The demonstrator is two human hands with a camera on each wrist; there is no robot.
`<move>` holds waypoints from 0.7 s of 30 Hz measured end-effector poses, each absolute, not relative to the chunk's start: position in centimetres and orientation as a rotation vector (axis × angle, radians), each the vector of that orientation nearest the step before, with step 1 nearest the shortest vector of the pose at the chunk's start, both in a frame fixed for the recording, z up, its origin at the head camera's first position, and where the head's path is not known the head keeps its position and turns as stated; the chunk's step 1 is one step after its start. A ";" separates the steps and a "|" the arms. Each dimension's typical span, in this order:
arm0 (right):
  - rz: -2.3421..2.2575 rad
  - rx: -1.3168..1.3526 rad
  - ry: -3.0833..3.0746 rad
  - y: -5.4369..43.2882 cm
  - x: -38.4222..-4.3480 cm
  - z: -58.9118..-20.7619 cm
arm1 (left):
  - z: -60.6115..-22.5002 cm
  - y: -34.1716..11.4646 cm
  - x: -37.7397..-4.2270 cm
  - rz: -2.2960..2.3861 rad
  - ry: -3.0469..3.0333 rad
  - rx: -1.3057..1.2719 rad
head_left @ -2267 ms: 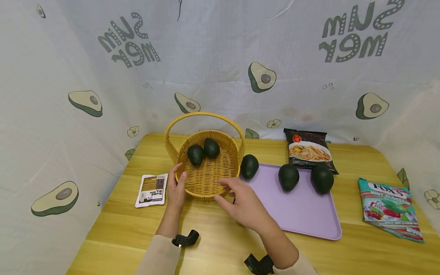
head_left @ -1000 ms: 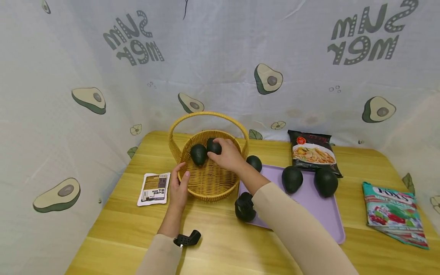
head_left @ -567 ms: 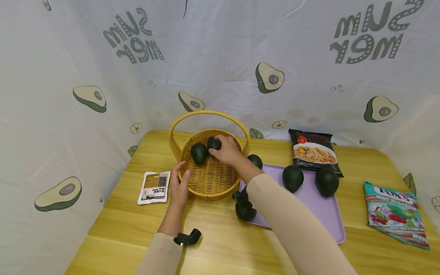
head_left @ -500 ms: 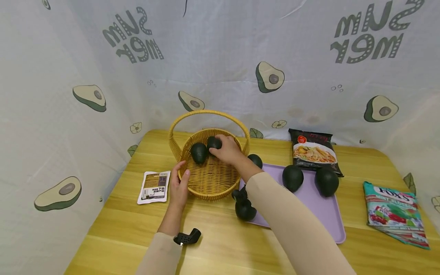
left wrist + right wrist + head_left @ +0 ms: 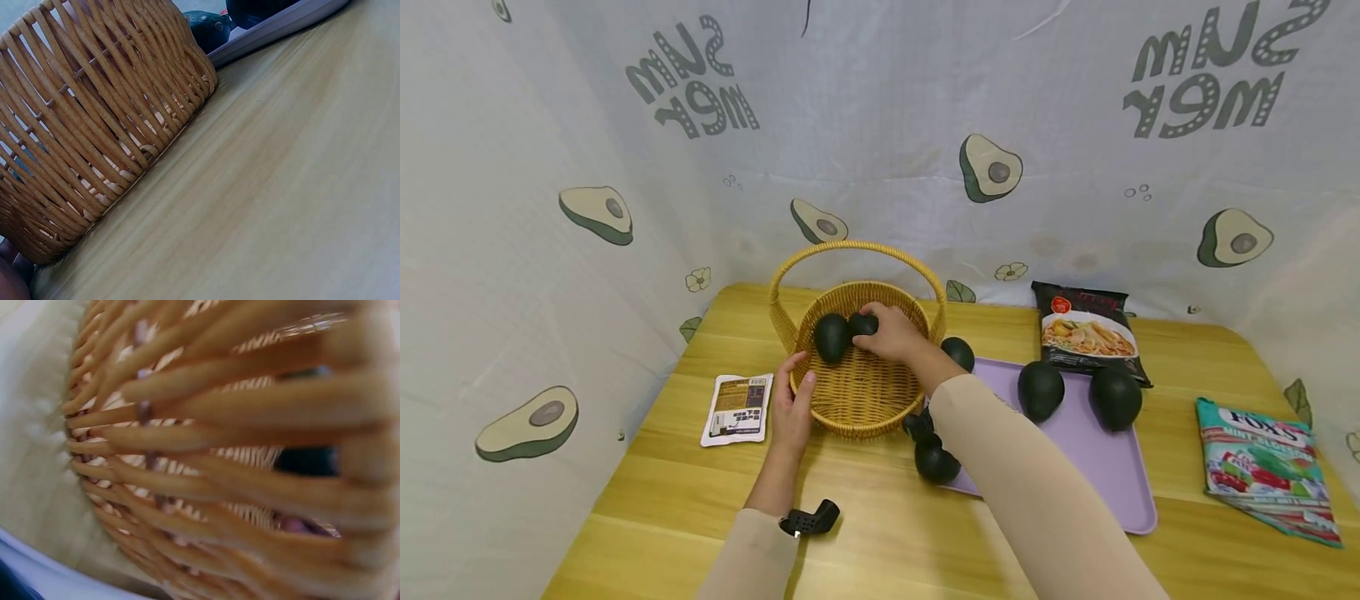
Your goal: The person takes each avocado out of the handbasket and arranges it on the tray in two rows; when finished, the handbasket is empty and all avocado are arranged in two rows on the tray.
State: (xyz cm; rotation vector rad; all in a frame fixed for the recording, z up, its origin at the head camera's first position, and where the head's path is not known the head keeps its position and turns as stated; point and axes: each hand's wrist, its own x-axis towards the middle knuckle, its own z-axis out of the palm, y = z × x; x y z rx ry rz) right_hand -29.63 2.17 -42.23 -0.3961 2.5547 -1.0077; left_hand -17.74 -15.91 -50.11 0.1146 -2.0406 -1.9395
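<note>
A yellow woven basket [image 5: 859,392] with a tall arched handle stands on the table. My left hand [image 5: 790,412] grips its left rim, thumb at the top edge and fingers along the outside. Over the right rim reaches my right hand [image 5: 891,335], whose thumb and fingers pinch a dark green avocado [image 5: 862,323] low in the basket. Another avocado [image 5: 832,338] lies just left of it. Close up in the left wrist view, the basket's wall [image 5: 106,106] meets the tabletop. Through the weave in the right wrist view shows a dark avocado [image 5: 306,460].
A lilac tray [image 5: 1105,467] right of the basket has avocados [image 5: 1041,390] on and around its edges. Behind it lies a black noodle packet [image 5: 1088,333]. A teal candy bag [image 5: 1268,471] sits far right, a white sachet [image 5: 737,408] left of the basket.
My right hand has moved from above the front right rim into the basket and taken hold of the right avocado, which has shifted slightly towards me. My left hand has stayed at the rim.
</note>
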 end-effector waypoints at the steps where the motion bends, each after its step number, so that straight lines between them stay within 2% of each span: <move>1: -1.000 -0.398 2.556 2.2 -29.6 -42.3 | -50.1 -15.9 -17.7 -1.938 -2.036 0.111; 21: -1.060 -0.420 2.618 2.6 -28.8 -42.1 | -50.3 -16.0 -17.7 -1.930 -2.056 0.096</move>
